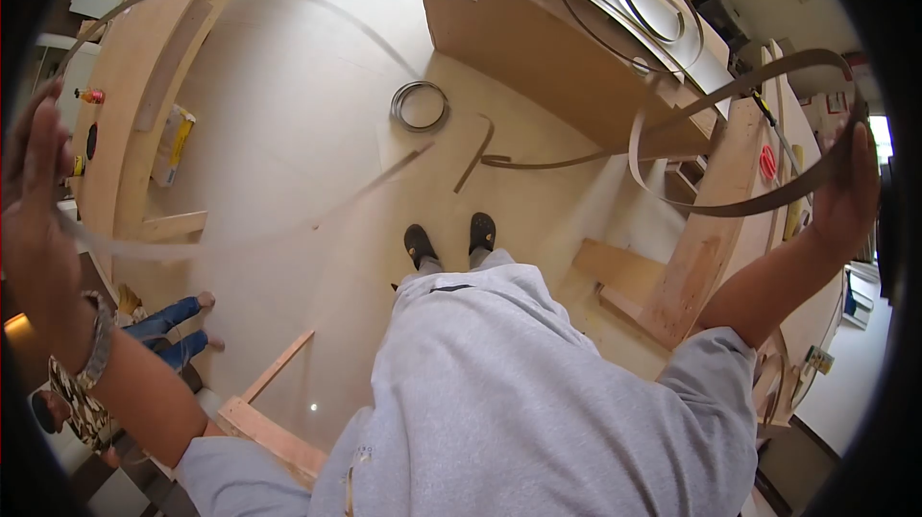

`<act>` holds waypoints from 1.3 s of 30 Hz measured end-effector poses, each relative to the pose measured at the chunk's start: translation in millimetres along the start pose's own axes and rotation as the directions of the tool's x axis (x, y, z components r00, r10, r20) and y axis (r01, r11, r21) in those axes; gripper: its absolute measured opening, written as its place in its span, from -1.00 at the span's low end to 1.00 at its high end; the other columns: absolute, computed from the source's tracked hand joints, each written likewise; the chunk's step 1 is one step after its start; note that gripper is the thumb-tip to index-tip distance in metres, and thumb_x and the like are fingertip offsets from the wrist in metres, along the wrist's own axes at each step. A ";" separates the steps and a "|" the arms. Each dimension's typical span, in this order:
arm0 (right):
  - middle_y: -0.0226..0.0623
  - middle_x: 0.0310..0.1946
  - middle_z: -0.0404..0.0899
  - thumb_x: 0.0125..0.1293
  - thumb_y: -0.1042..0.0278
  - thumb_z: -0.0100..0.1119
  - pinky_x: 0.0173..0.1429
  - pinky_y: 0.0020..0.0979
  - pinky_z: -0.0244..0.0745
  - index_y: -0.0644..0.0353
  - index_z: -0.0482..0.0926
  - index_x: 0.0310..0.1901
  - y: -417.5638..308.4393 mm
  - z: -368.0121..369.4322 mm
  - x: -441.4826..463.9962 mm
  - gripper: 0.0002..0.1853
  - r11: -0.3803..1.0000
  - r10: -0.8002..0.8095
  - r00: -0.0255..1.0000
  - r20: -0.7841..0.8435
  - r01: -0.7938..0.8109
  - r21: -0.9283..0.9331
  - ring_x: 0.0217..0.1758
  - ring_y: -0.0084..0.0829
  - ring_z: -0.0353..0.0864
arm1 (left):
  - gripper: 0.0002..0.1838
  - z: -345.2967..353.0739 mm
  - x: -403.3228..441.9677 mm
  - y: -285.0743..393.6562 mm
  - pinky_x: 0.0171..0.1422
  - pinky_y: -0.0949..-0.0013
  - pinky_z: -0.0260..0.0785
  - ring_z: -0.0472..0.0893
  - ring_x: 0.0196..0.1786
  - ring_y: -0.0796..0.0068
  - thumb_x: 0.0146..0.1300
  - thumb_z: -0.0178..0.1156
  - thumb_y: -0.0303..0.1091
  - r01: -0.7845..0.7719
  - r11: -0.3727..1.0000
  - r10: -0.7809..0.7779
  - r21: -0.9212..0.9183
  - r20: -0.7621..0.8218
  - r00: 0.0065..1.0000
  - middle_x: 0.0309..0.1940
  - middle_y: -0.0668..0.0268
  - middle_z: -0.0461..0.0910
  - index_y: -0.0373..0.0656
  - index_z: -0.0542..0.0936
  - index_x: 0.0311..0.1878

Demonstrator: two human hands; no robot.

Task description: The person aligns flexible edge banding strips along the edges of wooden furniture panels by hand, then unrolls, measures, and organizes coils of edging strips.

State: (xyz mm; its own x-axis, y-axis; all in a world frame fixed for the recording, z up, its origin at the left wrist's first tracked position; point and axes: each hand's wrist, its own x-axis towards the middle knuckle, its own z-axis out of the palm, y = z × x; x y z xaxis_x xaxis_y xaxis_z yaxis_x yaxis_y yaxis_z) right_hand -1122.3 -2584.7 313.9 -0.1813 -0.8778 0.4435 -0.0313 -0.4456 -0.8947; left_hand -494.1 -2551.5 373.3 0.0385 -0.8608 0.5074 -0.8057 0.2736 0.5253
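Both arms are spread wide. My right hand (847,176), at the far right, grips a brown edge banding strip (768,202) that curls in a loop and trails left toward the middle. At the left edge, my left hand (40,157) has its fingers raised against another stretch of blurred banding (206,250). That stretch arcs over the floor above and below the hand; whether it joins the right-hand strip is unclear. A coiled roll of strip (420,106) lies on the floor ahead, near a short bent offcut (473,154).
A large cardboard-brown panel box (538,47) stands ahead, with strip coils (663,3) on top. Wooden benches flank me, the left one (158,66) and the right one (706,239). Timber pieces (274,431) lie lower left, near another person in jeans (173,325).
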 end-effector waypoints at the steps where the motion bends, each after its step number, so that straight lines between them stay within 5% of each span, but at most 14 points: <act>1: -0.09 0.01 0.51 0.40 0.47 -0.06 0.18 -0.36 0.36 0.48 0.43 0.10 9.1 4.5 8.1 -0.68 1.000 0.000 1.000 0.009 0.000 -0.003 0.06 -0.37 0.52 | -0.73 9.1 3.3 -4.8 -0.05 0.54 0.36 0.51 -0.21 0.64 0.34 0.13 -0.37 -0.022 1.000 0.022 -0.007 0.019 1.000 -0.15 0.30 0.58 -0.31 0.57 0.02; 7: -0.11 -0.10 0.59 0.35 0.53 0.00 0.10 -0.41 0.46 0.49 0.43 0.09 35.5 111.2 14.6 -0.68 0.974 0.003 0.962 0.274 -0.065 0.217 -0.05 -0.43 0.60 | -0.75 85.7 15.2 -22.5 -0.01 0.54 0.43 0.57 -0.18 0.64 0.30 0.19 -0.32 0.154 0.929 -0.160 -0.337 0.010 0.987 -0.23 0.35 0.63 -0.23 0.62 -0.03; 15: -0.31 -0.36 0.63 0.24 0.30 0.20 -0.16 -0.50 0.50 0.38 0.59 -0.12 92.1 247.3 3.7 -0.70 0.980 0.198 0.918 0.343 -0.194 -0.049 -0.29 -0.55 0.61 | -0.73 232.1 7.2 -83.7 -0.10 0.52 0.45 0.56 -0.28 0.59 0.27 0.23 -0.28 0.191 0.741 -0.350 -0.644 -0.128 0.928 -0.36 0.31 0.63 -0.32 0.62 -0.12; 16: -0.35 -0.41 0.62 0.21 0.26 0.23 -0.22 -0.52 0.49 0.31 0.61 -0.14 113.6 268.1 2.2 -0.71 0.966 0.257 0.911 0.323 -0.252 -0.059 -0.35 -0.58 0.59 | -0.67 251.3 5.9 -107.9 -0.03 0.43 0.44 0.58 -0.21 0.47 0.30 0.19 -0.23 0.237 0.817 -0.357 -0.525 -0.139 0.924 -0.29 0.22 0.64 -0.35 0.60 -0.08; 18: -0.17 -0.42 0.63 0.20 0.14 0.23 -0.15 -0.32 0.53 0.22 0.64 -0.25 154.9 302.6 -8.0 -0.72 0.877 0.078 0.929 0.362 0.109 -0.469 -0.33 -0.26 0.62 | -0.54 286.8 -13.4 -169.9 0.13 0.27 0.37 0.57 -0.02 0.19 0.31 0.13 -0.12 0.282 0.949 -0.296 -0.142 -0.095 0.950 -0.11 0.03 0.60 -0.38 0.52 0.04; 19: -0.09 -0.35 0.62 0.19 0.08 0.22 -0.11 -0.19 0.51 0.23 0.63 -0.25 194.8 316.5 -24.5 -0.67 0.833 0.146 0.921 0.362 0.083 -0.547 -0.24 -0.08 0.60 | -0.46 302.9 -31.8 -207.2 0.23 0.19 0.31 0.53 0.10 0.04 0.31 0.10 -0.05 0.239 0.963 -0.237 0.122 -0.034 0.971 0.00 -0.08 0.55 -0.39 0.48 0.11; 21: -0.07 -0.15 0.57 0.14 0.02 0.25 0.00 -0.15 0.47 0.20 0.56 -0.14 245.1 322.1 -64.3 -0.59 0.672 0.460 0.713 0.530 0.111 -0.732 -0.05 -0.06 0.55 | -0.32 308.9 -99.4 -288.4 0.34 0.11 0.20 0.38 0.25 -0.11 0.24 0.11 0.06 0.466 0.837 -0.524 0.285 0.174 0.834 0.15 -0.19 0.42 -0.37 0.39 0.20; 24: -0.10 0.19 0.37 0.13 0.05 0.30 0.25 -0.13 0.33 0.07 0.33 0.24 285.8 263.1 -136.6 -0.34 0.545 0.698 0.592 0.403 -0.075 -0.835 0.24 -0.05 0.36 | -0.45 283.8 -201.4 -340.6 0.24 0.01 0.26 0.44 0.13 -0.12 0.31 0.00 0.02 0.333 0.790 -0.597 0.516 0.520 0.611 0.04 -0.17 0.47 -0.32 0.47 0.10; 26: -0.13 0.31 0.23 0.13 0.06 0.29 0.29 -0.05 0.26 0.07 0.27 0.29 288.5 194.7 -174.6 -0.29 0.338 0.787 0.570 0.236 -0.078 -0.938 0.35 -0.04 0.22 | -0.62 258.5 -304.3 -336.2 -0.13 -0.02 0.38 0.56 -0.19 -0.15 0.28 0.06 -0.19 0.188 0.917 -0.368 0.351 0.565 0.738 -0.28 -0.19 0.57 -0.39 0.52 -0.10; 27: -0.12 0.33 0.19 0.13 0.07 0.29 0.31 -0.02 0.23 0.08 0.25 0.30 286.4 156.1 -182.6 -0.28 0.216 0.775 0.623 0.106 -0.104 -0.971 0.37 -0.03 0.17 | -0.67 236.5 -335.5 -293.5 -0.16 -0.04 0.39 0.57 -0.22 -0.14 0.26 0.07 -0.25 0.335 0.851 -0.525 0.405 0.624 0.578 -0.30 -0.19 0.57 -0.38 0.53 -0.11; 30: -0.08 0.40 0.03 0.13 0.08 0.28 0.35 0.05 0.15 0.09 0.23 0.31 247.9 56.6 -203.5 -0.27 -0.115 0.627 0.741 -0.241 -0.217 -0.969 0.43 -0.02 0.05 | -0.66 205.2 -447.8 -317.2 -0.14 -0.04 0.41 0.59 -0.22 -0.12 0.25 0.06 -0.22 0.182 0.819 -0.572 0.543 0.794 0.207 -0.31 -0.16 0.59 -0.36 0.56 -0.14; 33: -0.02 0.38 0.10 0.12 0.07 0.26 0.36 0.05 0.13 0.13 0.28 0.28 141.3 -1.4 -183.6 -0.30 -0.309 0.327 0.809 -0.488 -0.397 -0.864 0.43 -0.02 0.07 | -0.65 195.1 -472.6 -334.6 -0.13 -0.04 0.42 0.59 -0.21 -0.11 0.25 0.06 -0.20 0.106 0.835 -0.547 0.540 0.836 0.041 -0.30 -0.14 0.59 -0.34 0.57 -0.15; 36: -0.02 0.28 0.29 0.10 -0.06 0.23 0.37 -0.06 0.15 0.14 0.30 0.27 96.9 -103.8 -202.1 -0.26 -0.374 0.085 0.673 -0.735 -0.662 -0.649 0.36 -0.11 0.24 | -0.65 216.9 -443.9 -364.3 -0.12 -0.04 0.42 0.59 -0.21 -0.10 0.25 0.05 -0.18 0.066 0.877 -0.478 0.475 0.878 0.036 -0.29 -0.12 0.60 -0.33 0.58 -0.17; 39: -0.02 0.32 0.24 0.10 -0.21 0.16 0.37 -0.07 0.16 0.17 0.30 0.28 21.3 -184.2 -250.7 -0.20 -0.324 -0.045 0.518 -0.854 -0.817 -0.478 0.39 -0.09 0.20 | -0.64 258.8 -417.9 -422.9 -0.11 -0.03 0.43 0.59 -0.20 -0.09 0.25 0.05 -0.16 -0.110 0.952 -0.256 0.284 0.942 0.218 -0.28 -0.10 0.61 -0.32 0.59 -0.18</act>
State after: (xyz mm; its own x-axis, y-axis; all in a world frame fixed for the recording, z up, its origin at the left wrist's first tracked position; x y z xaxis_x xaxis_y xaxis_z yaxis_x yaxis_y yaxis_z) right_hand -1258.6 -2341.7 173.8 -0.9323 -0.2840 0.2239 -0.3115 0.9452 -0.0981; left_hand -322.5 -2418.5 -237.7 -0.3419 -0.6620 -0.6670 -0.9397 0.2330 0.2504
